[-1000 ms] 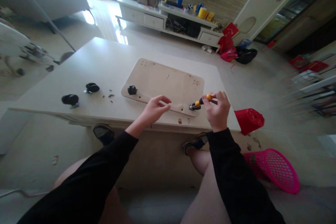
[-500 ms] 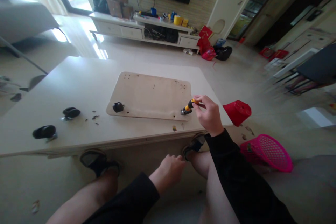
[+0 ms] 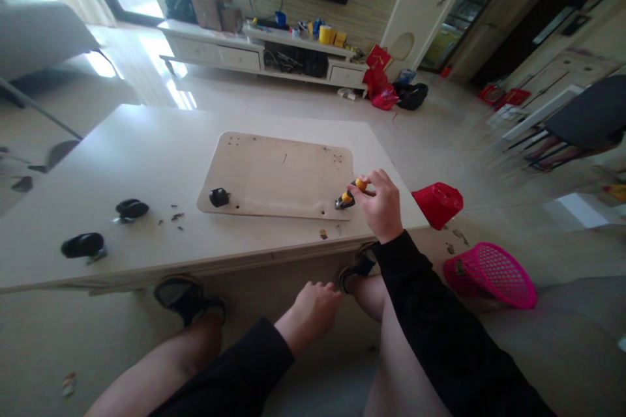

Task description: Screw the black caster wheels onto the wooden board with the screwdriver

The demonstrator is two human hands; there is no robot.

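Note:
My right hand (image 3: 382, 205) grips the yellow and black handle of a screwdriver (image 3: 347, 197). It slants down to a small dark and metal part, likely a caster, at the near right corner of a pale wooden board (image 3: 278, 176). My left hand (image 3: 313, 313) is held low between my knees, fingers curled; its palm side is hidden. A black caster (image 3: 219, 197) stands on the board's near left corner. Groups of small holes show at the far corners. Two more casters, one nearer the board (image 3: 132, 209) and one farther left (image 3: 83, 245), lie on the white table (image 3: 161, 143).
Several small screws (image 3: 177, 216) lie left of the board. Small scraps (image 3: 323, 234) sit near the table's front edge. On the floor to the right are a red bucket (image 3: 439, 204) and a pink basket (image 3: 493, 277). A white TV cabinet (image 3: 210, 52) stands beyond the table.
The view has shifted slightly. My right hand stays at the near right corner with the screwdriver, its grip turned a little. My left hand stays low and curled.

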